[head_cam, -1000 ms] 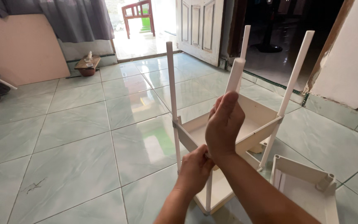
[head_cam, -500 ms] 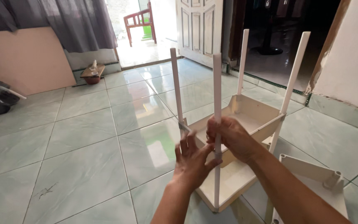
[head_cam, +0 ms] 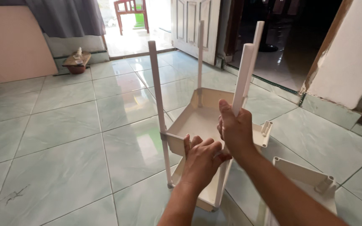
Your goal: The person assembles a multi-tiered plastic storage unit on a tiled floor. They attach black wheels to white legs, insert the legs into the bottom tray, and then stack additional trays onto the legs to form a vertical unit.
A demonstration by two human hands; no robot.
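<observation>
- Head view: the right hand (head_cam: 236, 129) is closed around a white plastic tube (head_cam: 244, 75), holding it upright over a corner of the cream shelf tray (head_cam: 197, 125).
- The left hand (head_cam: 202, 161) clasps the tray's near rim, fingers curled over the edge, apparently steadying it.
- The tray sits raised on the green tiled floor (head_cam: 55, 138), with three other tubes standing at its corners.
- A second tray (head_cam: 302, 180) lies just to the right.

Left grip (head_cam: 202, 158) curled, right grip (head_cam: 236, 127) clenched, forearms extended
</observation>
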